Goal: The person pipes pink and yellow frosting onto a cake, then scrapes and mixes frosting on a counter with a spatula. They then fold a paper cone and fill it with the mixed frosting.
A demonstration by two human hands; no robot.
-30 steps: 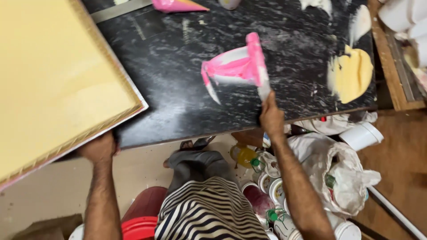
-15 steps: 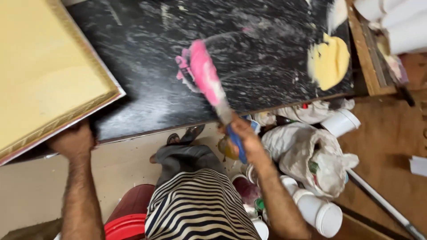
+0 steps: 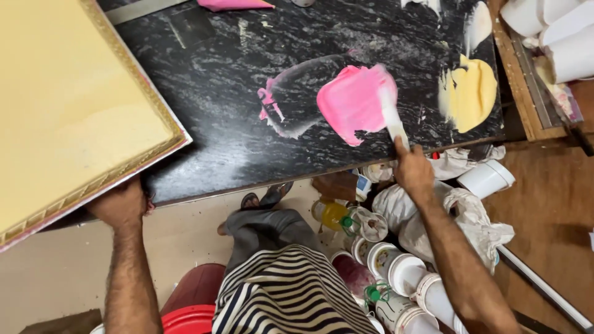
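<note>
My right hand (image 3: 413, 173) grips the handle of a wide scraper (image 3: 391, 117) at the near edge of a black marble tabletop (image 3: 235, 99). The scraper's blade lies against a pink paste patch (image 3: 354, 102) spread on the stone, with a thin pink smear (image 3: 272, 108) to its left. My left hand (image 3: 120, 204) holds the near corner of a large yellow panel with a gold ornamental border (image 3: 68, 111) that rests over the table's left end.
A yellow paste blob (image 3: 473, 93) lies on the table at the right. A pink bag (image 3: 232, 5) sits at the far edge. Below the table stand several white tubs (image 3: 402, 272), a plastic bag (image 3: 470, 216), a bottle (image 3: 334, 214) and a red bucket (image 3: 192, 318).
The scraper, held lifted and loaded with pink paste before, is now down on the tabletop, and the pink paste is spread out into a flat patch. The left hand still holds the panel.
</note>
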